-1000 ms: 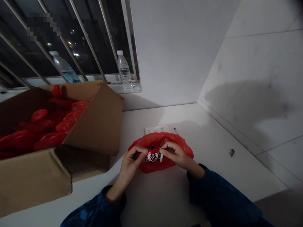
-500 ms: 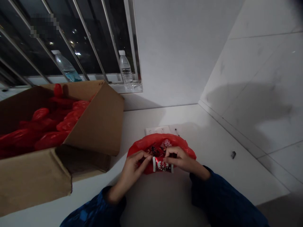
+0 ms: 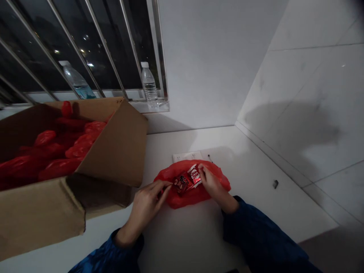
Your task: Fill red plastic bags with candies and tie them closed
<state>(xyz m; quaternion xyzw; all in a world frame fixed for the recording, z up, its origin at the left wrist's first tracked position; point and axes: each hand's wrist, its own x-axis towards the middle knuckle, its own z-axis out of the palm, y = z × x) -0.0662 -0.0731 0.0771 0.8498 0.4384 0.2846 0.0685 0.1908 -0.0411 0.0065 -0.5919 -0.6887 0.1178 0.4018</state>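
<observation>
An open red plastic bag lies on the white table, its mouth spread upward. At the bag's left side, the closed fingertips of my left hand pinch the left edge of a dark red packet with black lettering. My right hand reaches over the bag's right side. Between its thumb and fingers it holds the upper right corner of a small red and white packet, tilted beside the dark one. The bag's inside under the packets is hidden.
A cardboard box full of red plastic bags stands on the left. Behind the bag lie a white paper and a pen. A small dark object is on the right. Two water bottles stand by the barred window.
The red and white packet has moved from the bag's front rim up and back into its mouth, in my right hand. My left hand has shifted left and off that packet.
</observation>
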